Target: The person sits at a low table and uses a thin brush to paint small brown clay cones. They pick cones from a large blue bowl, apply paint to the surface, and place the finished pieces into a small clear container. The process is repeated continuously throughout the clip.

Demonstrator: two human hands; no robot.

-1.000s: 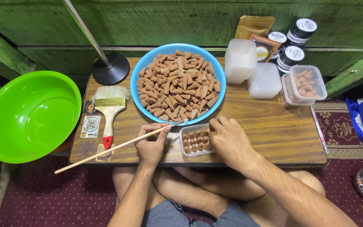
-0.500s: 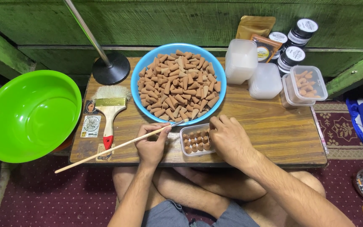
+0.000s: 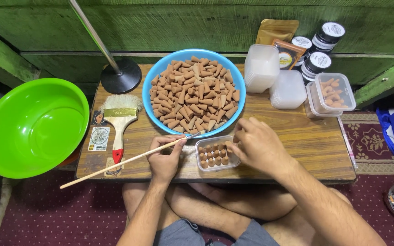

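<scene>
A blue bowl [image 3: 153,81] heaped with brown cones [image 3: 191,93] sits mid-table. In front of it lies a small clear plastic box [image 3: 217,167] with several cones standing in rows. My left hand [image 3: 164,157] rests left of the box and grips a long thin wooden stick [image 3: 115,164], whose tip reaches the bowl's front rim. My right hand [image 3: 256,146] is at the box's right end, fingertips pinched at a cone over the box's corner.
A low wooden table [image 3: 306,141] carries a paintbrush [image 3: 118,125], stacked clear containers [image 3: 261,68], a lidded box with cones [image 3: 336,92], dark jars [image 3: 320,61] and pouches [image 3: 277,31]. A green basin [image 3: 30,125] sits left; a black stand base [image 3: 121,76] stands behind.
My right hand has shifted slightly at the box's right end. The left hand and stick have barely moved.
</scene>
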